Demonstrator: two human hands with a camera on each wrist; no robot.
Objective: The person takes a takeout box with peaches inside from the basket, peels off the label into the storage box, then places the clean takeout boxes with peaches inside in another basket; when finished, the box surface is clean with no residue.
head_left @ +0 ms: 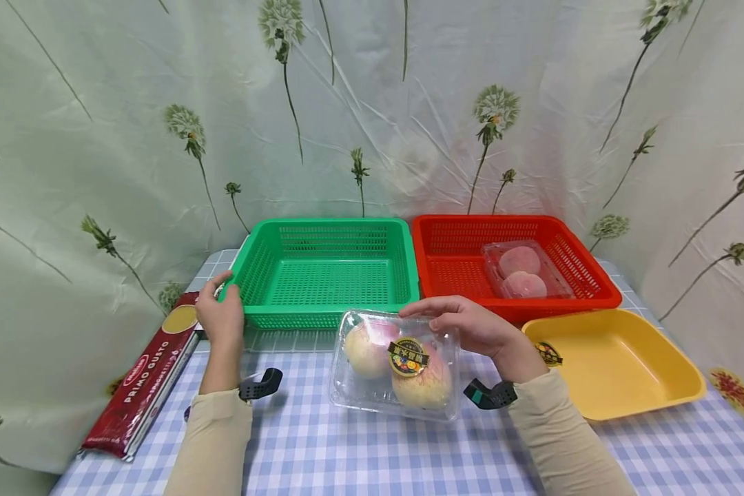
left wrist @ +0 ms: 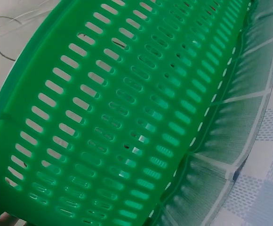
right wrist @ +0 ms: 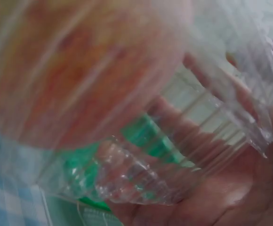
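At the far left, a red spaghetti packet (head_left: 145, 379) is laid slantwise on the checked tablecloth (head_left: 297, 441), its length being directed from near left to far right. Next to it, the left rim of the green basket (head_left: 335, 282) is grasped by the left hand (head_left: 222, 313), the fingers being bent over it. In the middle, before the green basket, a clear plastic box (head_left: 395, 366) with two peaches (head_left: 370, 350) inside is held by the right hand (head_left: 474, 324); its far edge, toward the right corner, is gripped by the fingers. The long axis of the box is oriented from left to right, the right end being turned slightly nearer to the person, and its round label (head_left: 408, 356) is directed upward. Whether the box is touching the tablecloth cannot be surely told, as the right wrist view is blurred. Farther right, a second box (head_left: 556, 281) with two pink peaches (head_left: 521, 260) is contained in the red basket (head_left: 452, 275). At the far right, a yellow tray (head_left: 620, 365) is placed.
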